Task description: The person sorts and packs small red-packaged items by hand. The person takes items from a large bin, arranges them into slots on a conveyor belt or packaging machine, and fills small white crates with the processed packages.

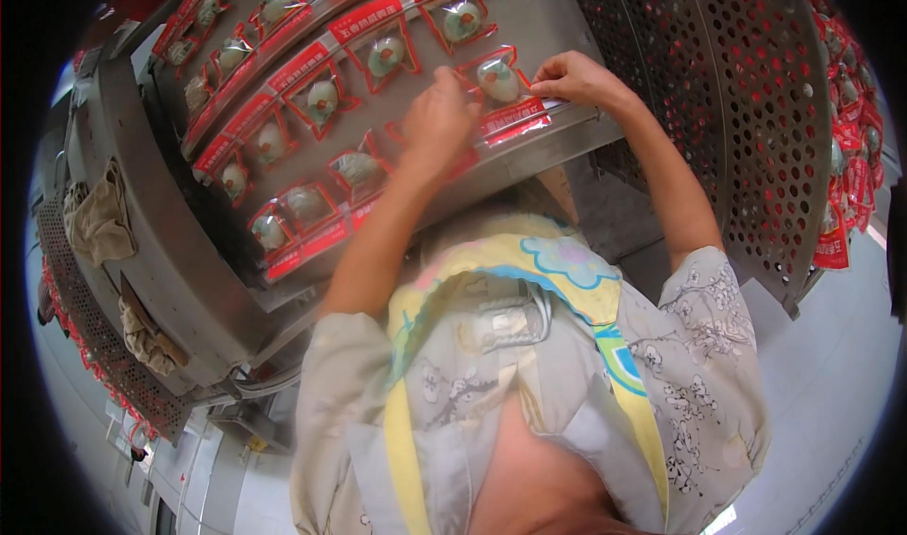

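A clear, red-edged packet [498, 79] with a pale egg inside lies at the near right of a metal tray [557, 15]. My right hand [584, 81] pinches its right edge between thumb and fingers. At the packet's left side, my left hand [442, 119] has its fingers curled against the edge; they are slightly blurred and their tips are partly hidden. Below my left wrist lies another egg packet [359, 168], and one more egg packet [462, 22] sits just beyond the pinched one. Red printed bands run along the packets.
Several egg packets [321, 100] lie in rows across the tray. A perforated metal crate [699, 81] stands at the right, with red packets [850, 147] beyond it. Cloths [99, 218] hang on the machine's left side. The tray's front edge [529, 162] lies close to my body.
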`<control>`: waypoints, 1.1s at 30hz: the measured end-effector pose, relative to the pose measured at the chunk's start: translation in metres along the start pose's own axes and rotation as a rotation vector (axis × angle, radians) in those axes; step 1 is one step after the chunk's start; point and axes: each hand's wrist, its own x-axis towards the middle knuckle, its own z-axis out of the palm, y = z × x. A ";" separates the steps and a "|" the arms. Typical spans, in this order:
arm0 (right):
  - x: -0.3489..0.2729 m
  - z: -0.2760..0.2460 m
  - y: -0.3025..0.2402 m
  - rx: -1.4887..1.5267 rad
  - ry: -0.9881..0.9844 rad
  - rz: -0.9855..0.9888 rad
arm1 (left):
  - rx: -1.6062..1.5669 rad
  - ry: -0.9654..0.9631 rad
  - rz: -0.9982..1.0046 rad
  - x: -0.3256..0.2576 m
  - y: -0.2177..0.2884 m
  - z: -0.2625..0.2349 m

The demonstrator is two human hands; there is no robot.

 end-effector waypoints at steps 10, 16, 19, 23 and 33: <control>-0.009 0.007 0.000 -0.251 0.088 0.069 | 0.064 0.154 0.315 -0.034 0.009 0.006; -0.010 0.004 -0.017 -0.391 0.075 0.085 | 0.229 0.088 0.754 -0.039 0.015 0.031; -0.016 0.010 -0.043 -0.480 0.263 -0.001 | 0.232 0.018 0.739 -0.044 0.013 0.022; -0.007 0.029 -0.089 -0.282 0.479 -0.441 | -0.110 0.045 0.663 -0.055 0.000 -0.011; 0.084 0.101 -0.174 -0.446 0.601 -0.825 | 0.325 0.582 0.318 -0.022 -0.122 -0.084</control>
